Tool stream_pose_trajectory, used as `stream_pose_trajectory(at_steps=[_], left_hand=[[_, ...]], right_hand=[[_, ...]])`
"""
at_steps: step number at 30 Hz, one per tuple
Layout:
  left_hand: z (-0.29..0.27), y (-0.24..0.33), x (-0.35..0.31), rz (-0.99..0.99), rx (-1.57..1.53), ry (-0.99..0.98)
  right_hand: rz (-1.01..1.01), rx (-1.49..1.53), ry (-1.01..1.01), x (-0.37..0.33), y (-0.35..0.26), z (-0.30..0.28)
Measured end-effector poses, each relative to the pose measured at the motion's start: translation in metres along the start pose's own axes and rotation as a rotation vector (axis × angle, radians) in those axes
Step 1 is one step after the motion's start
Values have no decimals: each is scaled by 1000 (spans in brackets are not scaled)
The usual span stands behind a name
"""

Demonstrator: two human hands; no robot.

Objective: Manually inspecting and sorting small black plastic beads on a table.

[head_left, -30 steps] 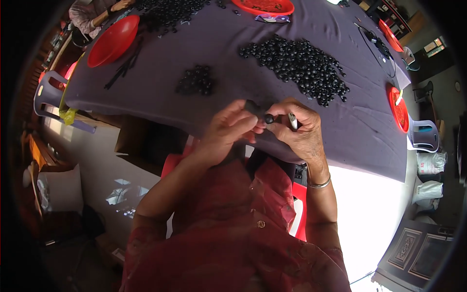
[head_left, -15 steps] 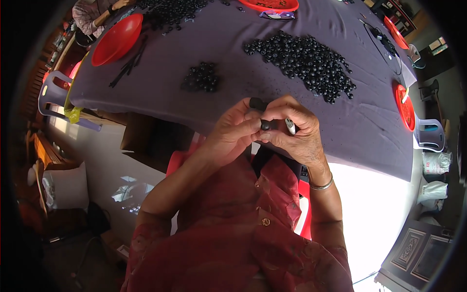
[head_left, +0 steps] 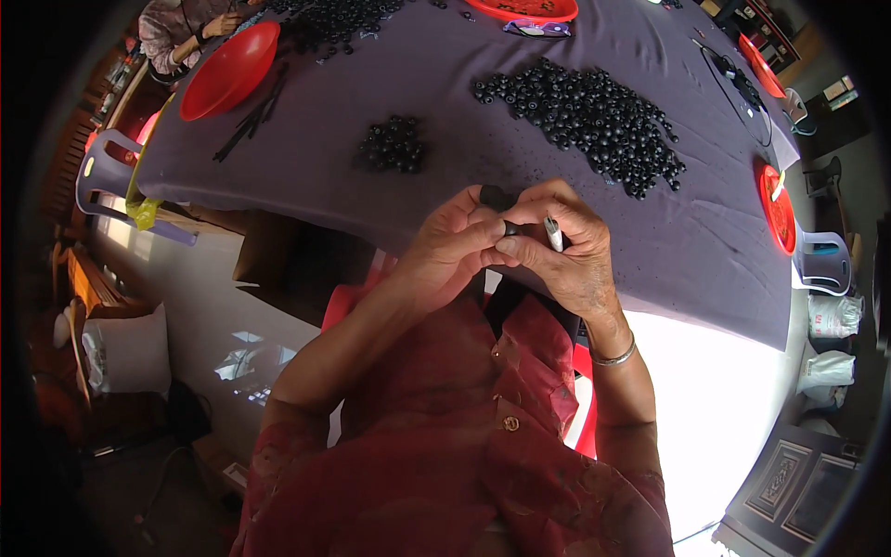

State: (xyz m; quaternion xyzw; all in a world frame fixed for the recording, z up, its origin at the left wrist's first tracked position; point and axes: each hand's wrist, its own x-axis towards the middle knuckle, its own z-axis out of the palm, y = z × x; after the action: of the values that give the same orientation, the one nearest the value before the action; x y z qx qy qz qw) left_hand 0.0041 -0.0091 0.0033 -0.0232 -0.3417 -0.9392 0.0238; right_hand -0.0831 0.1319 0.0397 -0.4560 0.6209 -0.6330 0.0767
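Over the near edge of the table, my two hands meet, fingers closed. My left hand (head_left: 457, 243) pinches a small round black piece (head_left: 510, 228) between thumb and fingers. Something black, perhaps a finger cover, shows at the left index fingertip (head_left: 497, 197). My right hand (head_left: 574, 251) also touches the piece with its thumb and holds a slim, pale, metallic tool (head_left: 554, 234); its working end is hidden. Beyond the hands lies a big heap of shiny black round pieces (head_left: 594, 121), several with a hole or dimple. A smaller heap (head_left: 393, 146) sits to its left.
A purple-grey cloth (head_left: 306, 158) covers the table. Red basins stand at the left (head_left: 230, 72), far side (head_left: 529, 9) and right (head_left: 778, 212). Dark strips (head_left: 252, 116) lie by the left basin. A glasses-like purple item (head_left: 538, 30) lies far off. A co-worker's hand (head_left: 223, 24) is at far left.
The black piece has turned or shifted in my fingers, and less of it shows now. Both hands stay together in nearly the same place. The whole view has shifted slightly.
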Motion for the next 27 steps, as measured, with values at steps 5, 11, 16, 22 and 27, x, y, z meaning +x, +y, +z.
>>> stream_pose_trajectory(at_steps=[5, 11, 16, 22, 27], left_hand=[[-2, 5, 0, -14, 33, 5], [2, 7, 0, -67, 60, 41], [0, 4, 1, -79, 55, 32], [0, -1, 4, -107, 77, 22], [1, 16, 0, -112, 461, 195]], right_hand=[[35, 19, -16, 1, -2, 1], [304, 399, -27, 0, -8, 1], [379, 399, -20, 2, -10, -4], [466, 426, 1, 1, -12, -8], [328, -580, -37, -5, 9, -28]])
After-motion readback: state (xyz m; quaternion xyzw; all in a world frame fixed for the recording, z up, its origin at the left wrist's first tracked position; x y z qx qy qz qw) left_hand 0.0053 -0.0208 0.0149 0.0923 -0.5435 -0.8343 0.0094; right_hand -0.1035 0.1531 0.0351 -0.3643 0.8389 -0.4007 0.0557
